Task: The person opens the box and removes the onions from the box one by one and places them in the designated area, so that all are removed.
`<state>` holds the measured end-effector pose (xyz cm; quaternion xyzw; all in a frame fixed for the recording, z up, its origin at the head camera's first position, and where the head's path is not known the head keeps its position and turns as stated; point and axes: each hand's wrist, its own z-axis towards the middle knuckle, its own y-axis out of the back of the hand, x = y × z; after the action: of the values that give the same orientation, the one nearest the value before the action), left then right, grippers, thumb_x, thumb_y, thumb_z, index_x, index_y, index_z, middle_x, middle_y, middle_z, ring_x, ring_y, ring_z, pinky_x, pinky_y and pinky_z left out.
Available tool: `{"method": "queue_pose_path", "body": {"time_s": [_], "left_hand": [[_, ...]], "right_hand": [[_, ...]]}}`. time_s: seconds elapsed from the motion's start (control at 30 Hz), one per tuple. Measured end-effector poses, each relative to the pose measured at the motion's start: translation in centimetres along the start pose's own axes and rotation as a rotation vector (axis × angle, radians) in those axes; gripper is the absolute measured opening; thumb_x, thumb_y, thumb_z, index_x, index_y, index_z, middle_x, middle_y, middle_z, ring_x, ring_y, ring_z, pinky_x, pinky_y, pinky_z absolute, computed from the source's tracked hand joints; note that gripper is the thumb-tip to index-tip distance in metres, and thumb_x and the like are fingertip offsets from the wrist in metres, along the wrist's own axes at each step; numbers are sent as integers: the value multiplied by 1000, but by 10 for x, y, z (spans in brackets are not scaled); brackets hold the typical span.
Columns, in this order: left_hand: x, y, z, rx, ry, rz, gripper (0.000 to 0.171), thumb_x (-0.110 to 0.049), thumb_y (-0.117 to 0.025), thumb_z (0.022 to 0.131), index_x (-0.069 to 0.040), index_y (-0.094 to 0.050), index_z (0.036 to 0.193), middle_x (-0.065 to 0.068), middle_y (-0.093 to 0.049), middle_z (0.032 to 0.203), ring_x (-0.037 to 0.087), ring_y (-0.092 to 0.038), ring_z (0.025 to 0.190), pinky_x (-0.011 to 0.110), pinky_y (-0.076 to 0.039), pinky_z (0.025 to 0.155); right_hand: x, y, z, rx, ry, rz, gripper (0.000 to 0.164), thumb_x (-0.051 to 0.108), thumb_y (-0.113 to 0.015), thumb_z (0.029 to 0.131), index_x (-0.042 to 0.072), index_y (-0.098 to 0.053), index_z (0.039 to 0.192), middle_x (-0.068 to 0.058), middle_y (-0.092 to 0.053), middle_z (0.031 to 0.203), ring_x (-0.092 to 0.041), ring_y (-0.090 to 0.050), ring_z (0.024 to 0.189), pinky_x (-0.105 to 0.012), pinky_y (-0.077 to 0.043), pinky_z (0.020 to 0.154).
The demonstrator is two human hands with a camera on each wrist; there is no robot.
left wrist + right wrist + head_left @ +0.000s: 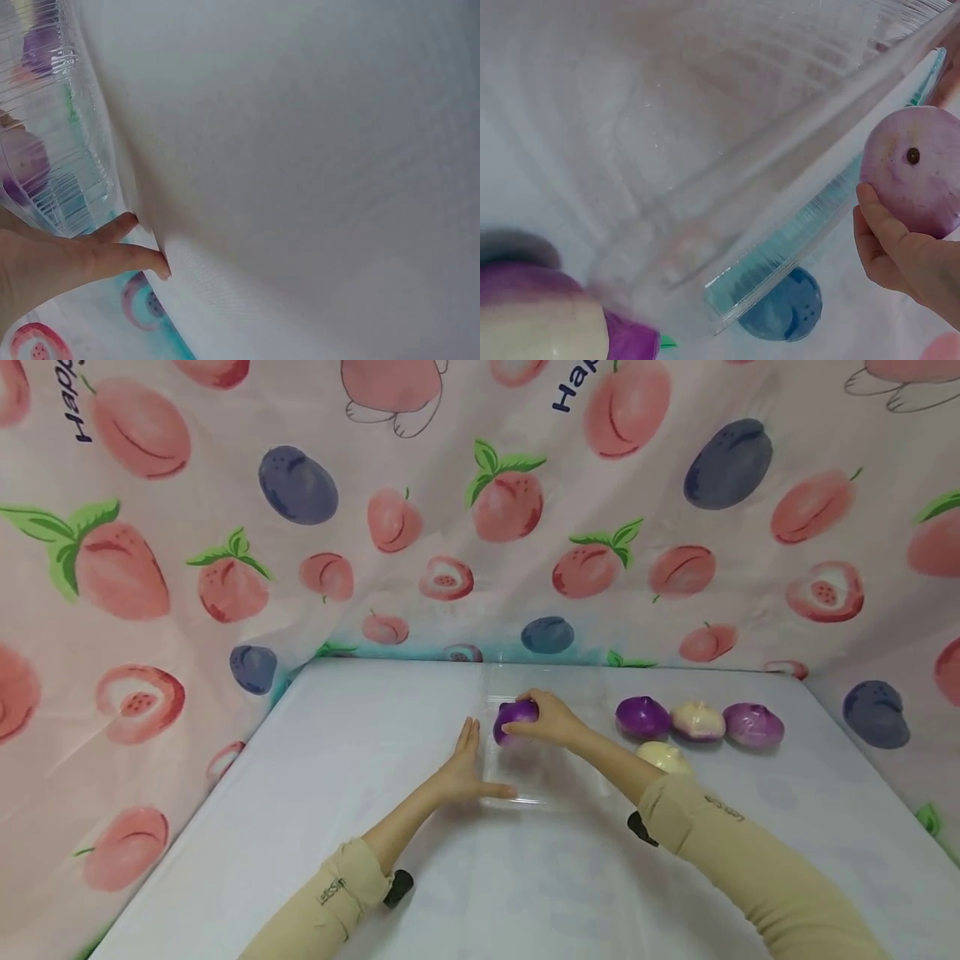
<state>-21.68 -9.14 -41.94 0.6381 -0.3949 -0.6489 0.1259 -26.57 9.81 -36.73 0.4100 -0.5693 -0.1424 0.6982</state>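
Observation:
A clear plastic box [555, 772] with ribbed walls stands at the middle of the table. My right hand [551, 717] grips a round purple turnip-like bulb [513, 720] over the left part of the box. Its pale pinkish underside has a small dark spot, seen on the bulb [922, 169] in the right wrist view. My left hand [459, 775] is spread at the box's near left corner, straight fingers along the left side and thumb across the front edge. In the left wrist view, the left hand's fingers [112, 256] extend beside the ribbed wall.
Right of the box sit a purple bulb [642, 718], a cream-and-purple bulb [697, 722] and a lighter purple bulb [753, 725] in a row. A cream bulb [663, 757] lies nearer, partly behind my right forearm. A fruit-printed curtain [450, 527] hangs behind the white table [360, 718].

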Motion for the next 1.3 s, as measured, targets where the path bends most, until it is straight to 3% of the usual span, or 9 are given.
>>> {"method": "queue_pose_path", "body": {"time_s": [0.47, 0.7, 1.07, 1.3], "left_hand": [[2, -5, -2, 4, 7, -31, 133, -52, -81, 66, -1, 8, 150, 16, 18, 157, 36, 2, 146, 52, -21, 114], [0, -3, -2, -1, 21, -27, 130, -48, -81, 68, -3, 9, 150, 15, 18, 157, 35, 2, 146, 52, -19, 115], [0, -3, 3, 3, 23, -34, 131, -52, -80, 67, -5, 10, 150, 13, 19, 157, 33, 4, 146, 52, -20, 115], [-1, -2, 3, 2, 48, -4, 131, -49, -81, 67, -5, 10, 150, 12, 20, 157, 33, 3, 147, 51, -20, 115]], "right_hand": [[-4, 8, -18, -14, 8, 100, 59, 21, -70, 83, -6, -40, 126, -27, -52, 125, -41, -55, 113, -50, -48, 95], [-1, 13, -26, -32, 20, 90, 68, 24, -68, 83, -5, -38, 136, -27, -43, 135, -42, -50, 118, -52, -46, 97], [-2, 24, -41, -53, -85, 95, 70, 29, -69, 83, 10, -35, 142, -26, -33, 134, -49, -43, 123, -61, -40, 99], [-10, 23, -53, -105, -85, 125, 71, 28, -70, 83, 7, -32, 140, -25, -31, 139, -48, -41, 125, -60, -39, 101]]}}
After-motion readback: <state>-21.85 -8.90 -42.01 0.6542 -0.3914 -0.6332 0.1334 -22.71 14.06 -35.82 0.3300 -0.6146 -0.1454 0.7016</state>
